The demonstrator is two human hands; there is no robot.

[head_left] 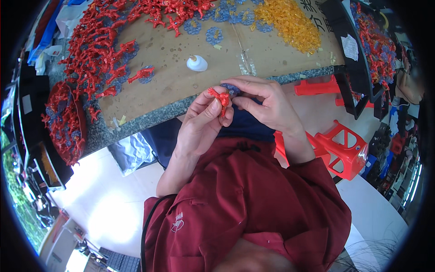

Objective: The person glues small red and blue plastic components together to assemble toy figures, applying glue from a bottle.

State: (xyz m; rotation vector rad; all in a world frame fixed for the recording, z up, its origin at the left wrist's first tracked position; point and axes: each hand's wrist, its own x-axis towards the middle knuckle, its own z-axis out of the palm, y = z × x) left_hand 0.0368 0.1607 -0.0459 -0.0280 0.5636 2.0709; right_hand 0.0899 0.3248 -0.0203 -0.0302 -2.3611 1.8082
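Red plastic figure (pixel 223 100) sits pinched between thumb and fingers of the left hand (pixel 199 120), just past the near table edge, in front of the torso. Right hand (pixel 263 102) grips a translucent blue-violet piece (pixel 232 89) by its fingertips, right beside the figure. Hands nearly together, both closed on their parts. Can't tell whether the two parts are joined; fingers cover the contact.

Beyond the hands: brown cardboard sheet (pixel 167 88) on a speckled stone-look table (pixel 138 126). White squat bottle (pixel 196 64) with a tan tip stands on the cardboard, ahead of the left hand. Left of the bottle, a loose red figure (pixel 141 74) lies on a blue disc (pixel 147 80).

Farther out: big heap of red figures (pixel 93 47) along the left side and across the far left, blue discs mixed in. More blue discs (pixel 214 35) lie near far centre, next to a pile of amber-yellow pieces (pixel 292 25) at far right.

Edges: reddish tray (pixel 81 109) at the left table edge, full of red and blue parts. Black bin (pixel 351 52) off the right end, paper stuck on it, similar parts beyond. Red stools (pixel 343 149) on the floor, right. Maroon jacket (pixel 258 195) on the wearer, below.
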